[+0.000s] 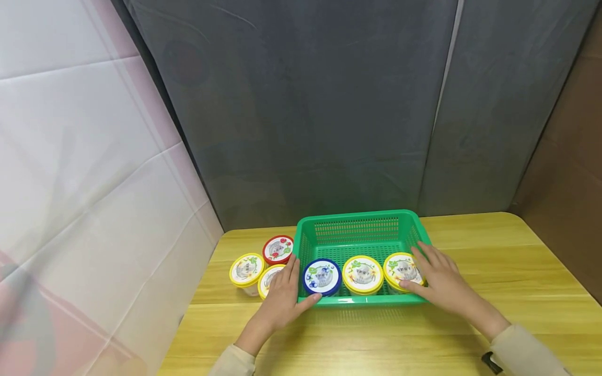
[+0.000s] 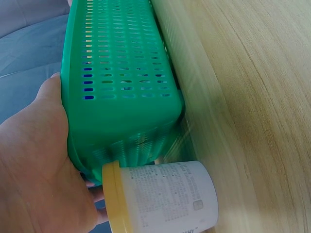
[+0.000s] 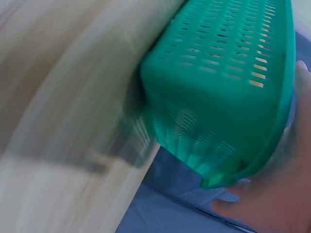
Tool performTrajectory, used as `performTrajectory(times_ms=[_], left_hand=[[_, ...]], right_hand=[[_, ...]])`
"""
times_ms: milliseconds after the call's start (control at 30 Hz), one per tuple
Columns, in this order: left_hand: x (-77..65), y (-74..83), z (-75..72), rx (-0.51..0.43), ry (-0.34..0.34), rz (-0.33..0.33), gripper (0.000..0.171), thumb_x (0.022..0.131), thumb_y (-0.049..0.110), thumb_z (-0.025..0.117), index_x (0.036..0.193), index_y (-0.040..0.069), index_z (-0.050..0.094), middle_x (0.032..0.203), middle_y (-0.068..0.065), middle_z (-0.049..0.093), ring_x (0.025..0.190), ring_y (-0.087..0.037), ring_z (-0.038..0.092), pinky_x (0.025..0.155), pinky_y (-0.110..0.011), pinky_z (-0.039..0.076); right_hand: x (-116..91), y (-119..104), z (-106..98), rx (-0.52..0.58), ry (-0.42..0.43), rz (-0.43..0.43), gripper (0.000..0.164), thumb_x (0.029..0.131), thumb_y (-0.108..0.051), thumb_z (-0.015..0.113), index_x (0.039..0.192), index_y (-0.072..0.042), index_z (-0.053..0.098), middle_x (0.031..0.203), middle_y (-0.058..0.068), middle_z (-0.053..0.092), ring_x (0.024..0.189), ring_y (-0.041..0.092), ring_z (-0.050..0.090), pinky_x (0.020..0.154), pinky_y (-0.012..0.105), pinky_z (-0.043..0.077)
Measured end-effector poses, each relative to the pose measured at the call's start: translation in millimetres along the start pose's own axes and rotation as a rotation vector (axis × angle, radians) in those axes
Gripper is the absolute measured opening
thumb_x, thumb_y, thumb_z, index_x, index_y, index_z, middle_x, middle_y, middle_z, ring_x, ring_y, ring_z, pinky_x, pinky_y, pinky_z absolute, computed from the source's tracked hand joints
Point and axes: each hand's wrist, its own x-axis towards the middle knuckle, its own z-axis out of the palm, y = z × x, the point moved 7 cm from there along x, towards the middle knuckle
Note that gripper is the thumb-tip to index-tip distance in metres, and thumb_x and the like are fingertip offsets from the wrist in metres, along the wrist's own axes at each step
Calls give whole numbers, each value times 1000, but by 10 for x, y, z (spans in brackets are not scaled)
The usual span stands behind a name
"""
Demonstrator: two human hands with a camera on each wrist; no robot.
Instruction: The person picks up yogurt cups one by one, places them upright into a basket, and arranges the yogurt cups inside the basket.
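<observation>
A green basket (image 1: 357, 300) holds three lidded tubs in a front row: a blue-lidded tub (image 1: 322, 277), a yellow-lidded tub (image 1: 362, 274) and another yellow-lidded tub (image 1: 401, 266) at the right. My left hand (image 1: 282, 300) lies along the basket's front left corner, fingers extended, thumb at the front rim. At the front right corner is my right hand (image 1: 444, 282), fingers spread over the rim and thumb over the rightmost lid. The left wrist view shows my palm beside the basket wall (image 2: 121, 114); the right hand is blurred in its wrist view.
Left of the basket stand a red-lidded tub (image 1: 278, 249), a yellow-lidded tub (image 1: 246, 269) and another yellow-lidded tub (image 1: 268, 282) partly behind my left hand. The wooden table (image 1: 357, 344) meets a dark panel (image 1: 301, 120) behind and a white panel (image 1: 94, 156) at left.
</observation>
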Motion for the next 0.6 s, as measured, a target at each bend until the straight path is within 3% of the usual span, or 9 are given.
performTrajectory(times_ms=[400,600], left_hand=[[-8,-14,-7,3,9,-11,102,88,70,53,156,0,22,166,-18,17,150,-40,26,120,-60,26],[-22,-48,-46,-71,11,-9,92,93,64,51,156,2,23,166,-17,17,150,-41,24,120,-61,23]], right_hand=[[-33,62,71,-53,58,27,96,89,-65,58,151,4,32,159,30,25,145,51,23,111,71,23],[-82,104,83,-30,69,91,102,89,-65,59,151,10,27,158,35,20,143,54,23,109,72,22]])
